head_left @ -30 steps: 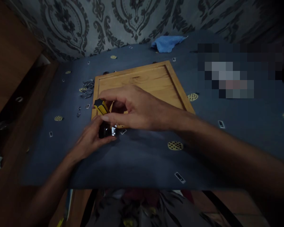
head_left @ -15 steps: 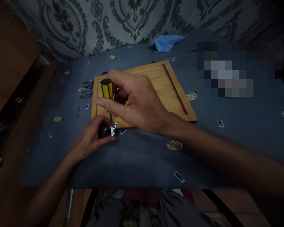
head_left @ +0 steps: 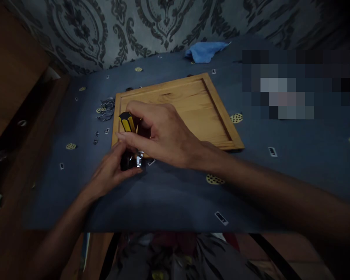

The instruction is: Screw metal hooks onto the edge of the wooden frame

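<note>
Both hands meet left of centre. I record the left hand (head_left: 112, 169) closed around a small dark part (head_left: 132, 160) with a metal face, lying on the blue tablecloth (head_left: 169, 194). Just above it, the right hand (head_left: 163, 132) grips a yellow-and-black screwdriver (head_left: 127, 122), handle up and shaft hidden. Behind them sits a wooden tray (head_left: 192, 105), with metal hooks (head_left: 106, 109) to its left and a blue rag (head_left: 205, 51) at upper centre.

Cloth (head_left: 206, 51) lies behind tray (head_left: 210, 112); hooks (head_left: 106, 109) left.
</note>
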